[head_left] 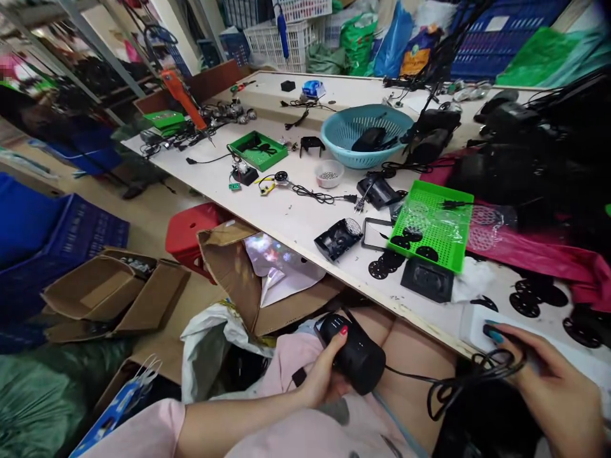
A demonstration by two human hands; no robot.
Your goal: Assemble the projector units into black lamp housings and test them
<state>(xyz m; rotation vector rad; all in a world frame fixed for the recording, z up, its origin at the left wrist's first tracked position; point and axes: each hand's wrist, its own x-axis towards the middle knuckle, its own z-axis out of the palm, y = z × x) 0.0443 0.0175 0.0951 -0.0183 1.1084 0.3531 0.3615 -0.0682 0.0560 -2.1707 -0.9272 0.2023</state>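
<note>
My left hand (324, 378) is wrapped round a black rounded plastic device (360, 356) with slots at one end, held tilted above my lap. From it a black cord (410, 376) runs right to a loose coil under my right hand (556, 375). Thumb and fingers of that hand pinch the dark end of the cord, which looks like a plug, against or just above a white box-like block (475, 327) at the table edge. Whether the end touches the block, I cannot tell.
On the white table (286, 219) are a green perforated tray (451, 232), an open black housing (338, 240), black discs (382, 266), a cup of screws (329, 173) and a blue basket (367, 137). An orange electric screwdriver (184, 98) hangs left. Below stand cartons (229, 254) and a red stool (188, 232).
</note>
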